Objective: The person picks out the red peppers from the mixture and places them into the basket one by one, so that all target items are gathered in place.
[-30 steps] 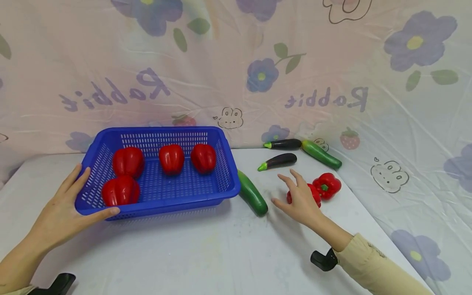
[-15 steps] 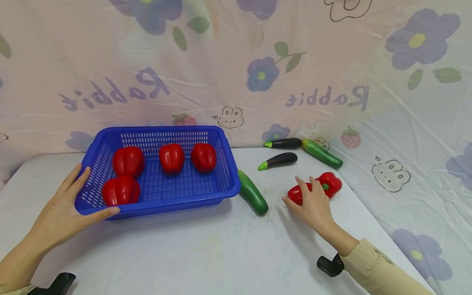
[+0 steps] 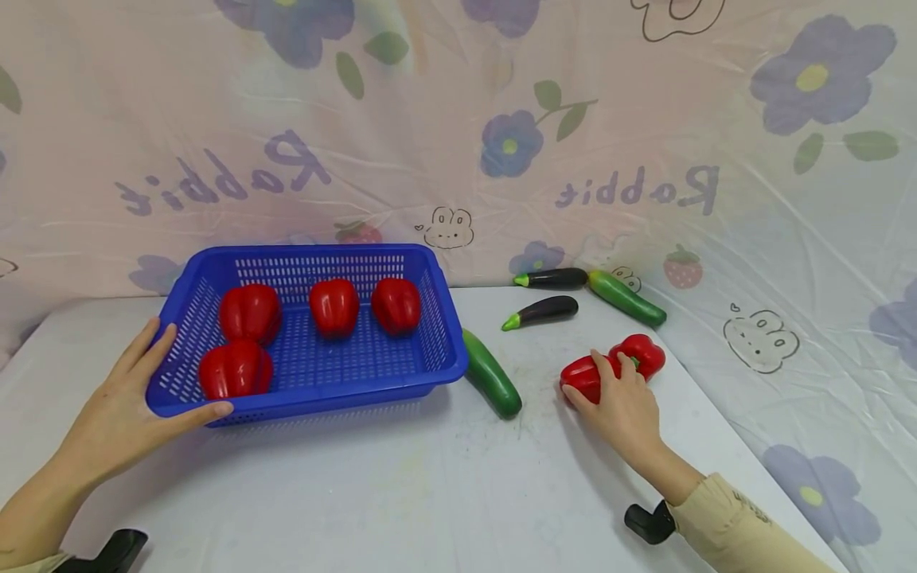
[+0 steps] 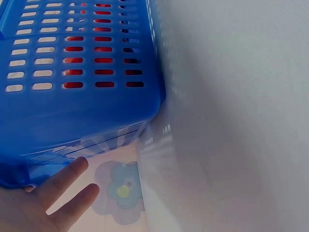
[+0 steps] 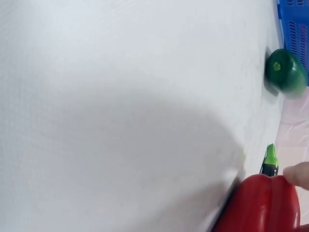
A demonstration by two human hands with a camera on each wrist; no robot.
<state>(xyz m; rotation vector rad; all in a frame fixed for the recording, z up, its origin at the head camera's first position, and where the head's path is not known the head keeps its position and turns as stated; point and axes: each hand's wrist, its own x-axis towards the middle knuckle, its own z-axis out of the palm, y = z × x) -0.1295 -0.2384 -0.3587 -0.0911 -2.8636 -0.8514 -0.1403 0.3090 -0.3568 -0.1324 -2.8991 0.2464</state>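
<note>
The left forearm comes up from the lower left corner, a black wrist piece (image 3: 115, 549) and a bit of sleeve low on it. The left hand (image 3: 118, 426) is spread wide at the left end of the blue basket (image 3: 344, 395), its thumb stretched along the front rim and its fingers reaching up beside the left wall; the left wrist view shows two of them, straight and parted, by the outside of the basket. Inside the basket, one red pepper sits in the front left (image 3: 236, 371), another just behind it (image 3: 251, 314), and two more stand apart toward the back, one near the middle (image 3: 333, 308) and one to the right (image 3: 396, 306). A green zucchini (image 3: 493, 378) lies by the basket's right end on the white surface (image 3: 401, 493). Farther right, one eggplant (image 3: 542, 313) lies in front of another (image 3: 555, 278), whose end meets a second zucchini (image 3: 626, 299). The right hand (image 3: 623, 414) reaches in from the lower right, back of the hand up, thumb and bent fingers holding a red pepper (image 3: 580, 377) between them. Close behind, to its right, is one more pepper (image 3: 645, 356). The right arm slants down to a beige sleeve (image 3: 745, 525).
</note>
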